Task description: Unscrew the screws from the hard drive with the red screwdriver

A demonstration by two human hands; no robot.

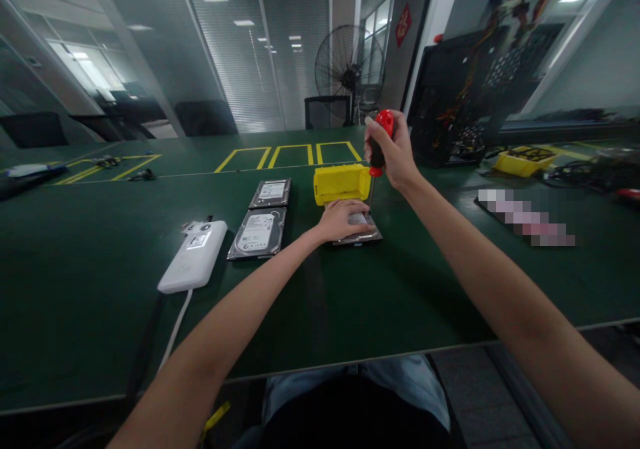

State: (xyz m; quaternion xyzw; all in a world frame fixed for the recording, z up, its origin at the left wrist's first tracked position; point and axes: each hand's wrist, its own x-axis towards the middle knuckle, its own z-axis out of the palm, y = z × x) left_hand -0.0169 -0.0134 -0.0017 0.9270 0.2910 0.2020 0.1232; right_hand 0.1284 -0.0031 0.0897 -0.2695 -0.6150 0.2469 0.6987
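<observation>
My right hand [396, 152] is closed round the red and black handle of a screwdriver [377, 159], held upright with its shaft pointing down at the right part of a hard drive [357, 239]. Across the top of that drive lies my left hand [345, 221], palm down with its fingers stretched to the right, covering much of it. Just behind the drive is a yellow plastic bin [342, 183]. To the left, two more hard drives lie label up in a column, the nearer one [257, 233] touching or almost touching the farther one [271, 193].
A white power bank [195, 257] with a cable lies on the green table [280, 322] at the left. At the right are a pixelated flat item [525, 219], a black computer case [450, 109] and another yellow bin [523, 163] near cables.
</observation>
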